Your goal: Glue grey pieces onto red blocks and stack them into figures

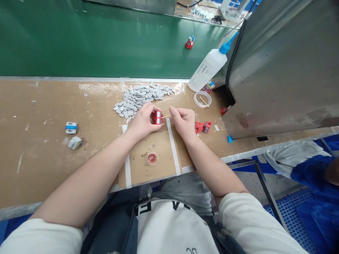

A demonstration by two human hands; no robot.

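in the head view, our left hand grips a red toy piece over the worktop, apparently steadying it, windows outward, for the thin stick pinched in our right hand; we cannot tell whether they touch. the cup and grey tiles sit nearby, presumably for easy reach.
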